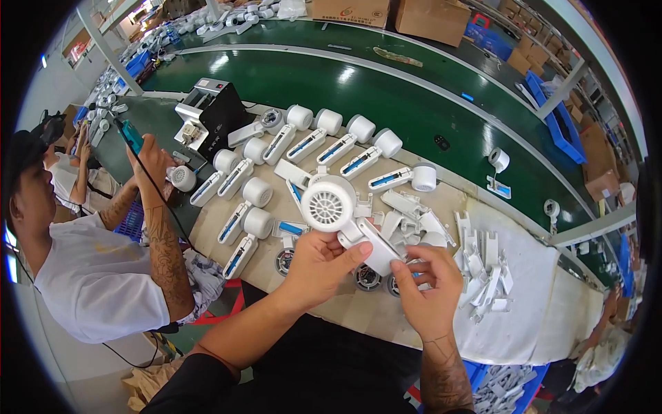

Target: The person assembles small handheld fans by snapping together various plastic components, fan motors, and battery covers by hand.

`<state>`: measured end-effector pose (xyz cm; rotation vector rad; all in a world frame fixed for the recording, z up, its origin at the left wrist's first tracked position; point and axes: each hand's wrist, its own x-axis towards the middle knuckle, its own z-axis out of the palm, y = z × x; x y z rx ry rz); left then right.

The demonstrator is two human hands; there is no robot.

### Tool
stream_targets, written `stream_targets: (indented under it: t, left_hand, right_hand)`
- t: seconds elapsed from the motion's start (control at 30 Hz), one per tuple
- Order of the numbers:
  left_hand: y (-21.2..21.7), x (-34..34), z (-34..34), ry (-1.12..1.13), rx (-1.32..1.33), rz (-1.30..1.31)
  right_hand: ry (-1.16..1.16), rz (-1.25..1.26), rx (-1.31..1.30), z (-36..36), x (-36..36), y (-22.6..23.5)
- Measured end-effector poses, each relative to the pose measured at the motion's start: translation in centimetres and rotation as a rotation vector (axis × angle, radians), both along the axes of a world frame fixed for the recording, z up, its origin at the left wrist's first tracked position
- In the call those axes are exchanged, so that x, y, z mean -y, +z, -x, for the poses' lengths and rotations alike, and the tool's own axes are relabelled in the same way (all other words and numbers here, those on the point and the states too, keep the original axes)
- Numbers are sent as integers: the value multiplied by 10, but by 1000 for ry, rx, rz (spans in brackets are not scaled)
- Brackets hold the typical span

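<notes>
A white handheld fan (329,205), its round slotted grille turned up, is held over the table in front of me. My left hand (314,269) grips it at the neck and upper handle, thumb along the handle. The thumb and bent fingers of my right hand (433,284) pinch the handle's lower end. Under and beyond the fan lie several white fan bodies with opened handles showing blue cells, one of them an open-handled fan (391,179). Round motor parts (367,277) lie on the table below the held fan, partly hidden by it and my hands.
White plastic handle shells (486,265) are heaped on the right of the table. A black machine (210,121) stands at the back left. Beyond runs a green conveyor (289,76). At left, a co-worker (103,276) holds a teal tool (131,136). A blue crate (534,379) is below right.
</notes>
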<state>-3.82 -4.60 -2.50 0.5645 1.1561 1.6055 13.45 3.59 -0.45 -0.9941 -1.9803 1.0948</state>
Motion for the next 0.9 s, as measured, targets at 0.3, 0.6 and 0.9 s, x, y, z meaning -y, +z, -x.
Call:
stream_targets:
  t: [0.3,0.6,0.9]
  left_hand:
    - [-3,18,19,-95,-61,-102]
    - [21,85,141,342,-1258,418]
    - [-37,165,200,183,-1368,762]
  right_hand:
    - [213,481,-241,11,26,-48]
    - [356,109,101,-27,-33,2]
    - [-214,-82,98,-112,-292,-41]
